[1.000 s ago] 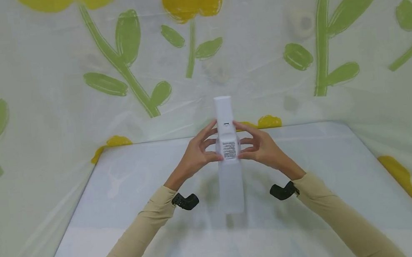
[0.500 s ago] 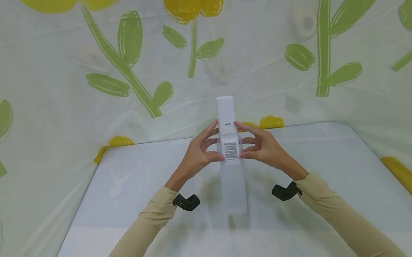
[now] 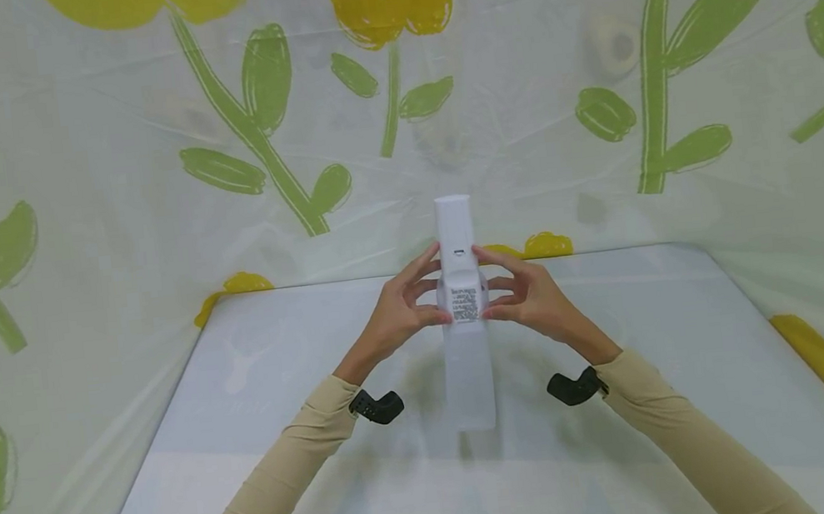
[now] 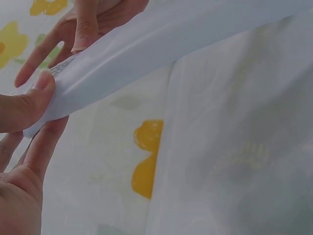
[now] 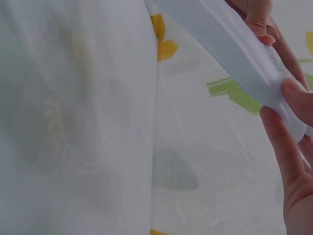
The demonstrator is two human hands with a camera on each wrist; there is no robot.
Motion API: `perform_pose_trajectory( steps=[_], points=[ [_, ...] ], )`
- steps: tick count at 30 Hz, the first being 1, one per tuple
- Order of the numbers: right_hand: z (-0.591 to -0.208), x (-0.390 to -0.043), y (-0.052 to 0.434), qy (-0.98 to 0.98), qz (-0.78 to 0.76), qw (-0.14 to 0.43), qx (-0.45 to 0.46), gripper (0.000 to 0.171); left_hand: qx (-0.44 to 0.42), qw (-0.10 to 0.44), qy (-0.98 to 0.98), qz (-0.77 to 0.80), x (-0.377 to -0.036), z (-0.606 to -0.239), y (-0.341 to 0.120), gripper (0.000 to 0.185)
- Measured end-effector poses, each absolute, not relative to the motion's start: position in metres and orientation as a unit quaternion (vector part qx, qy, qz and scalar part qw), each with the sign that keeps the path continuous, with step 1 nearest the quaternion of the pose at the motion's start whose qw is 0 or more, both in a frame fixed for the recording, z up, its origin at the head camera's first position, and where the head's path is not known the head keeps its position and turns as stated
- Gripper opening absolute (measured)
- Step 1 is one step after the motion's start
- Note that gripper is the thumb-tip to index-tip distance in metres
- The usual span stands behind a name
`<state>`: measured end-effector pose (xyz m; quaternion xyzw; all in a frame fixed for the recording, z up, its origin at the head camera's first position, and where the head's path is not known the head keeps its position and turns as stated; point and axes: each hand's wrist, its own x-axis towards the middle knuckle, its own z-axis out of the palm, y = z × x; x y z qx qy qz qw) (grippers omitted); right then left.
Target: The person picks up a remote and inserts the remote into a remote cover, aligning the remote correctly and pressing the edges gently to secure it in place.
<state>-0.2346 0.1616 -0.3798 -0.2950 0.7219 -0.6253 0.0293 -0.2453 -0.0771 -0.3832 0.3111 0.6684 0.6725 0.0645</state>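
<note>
Holding one tall, slim white plastic bottle upright above the pale blue-white surface, both hands meet at its upper part, at the level of its single small printed label. Left hand: fingers curled, thumb and fingertips pinching the left side of the bottle; in the left wrist view the thumb presses the near face of the bottle and the fingers lie under it. Right hand: mirrored, fingertips pinching the right side; in the right wrist view the thumb and one finger clamp the edge of the bottle. Grip state: both narrow, each closed on the bottle. The bottle's translucent lower body hangs between the two forearms, near the middle of the surface; whether its base touches the surface cannot be told. Its white top section rises above the fingertips, with one small dark mark on it. Count: one bottle, two hands, two beige sleeves, two black wrist-worn mounts, one on the left wrist and one on the right wrist. A thin plastic sheet printed with yellow flowers and green stems and leaves covers the walls behind and on both sides of the surface.
</note>
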Motion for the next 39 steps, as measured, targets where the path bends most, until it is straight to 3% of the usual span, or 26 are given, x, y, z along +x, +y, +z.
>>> perform_pose_trajectory(
  steps=[24,39],
  points=[
    [-0.377,-0.229,0.161,0.728,-0.626,0.024,-0.278,0.077,0.308,0.064,0.676,0.666,-0.227,-0.361,-0.077,0.089],
    [-0.382,-0.227,0.161,0.721,-0.638,0.01,-0.27,0.074,0.313,0.061,0.67,0.67,-0.24,-0.383,-0.079,0.088]
  ],
)
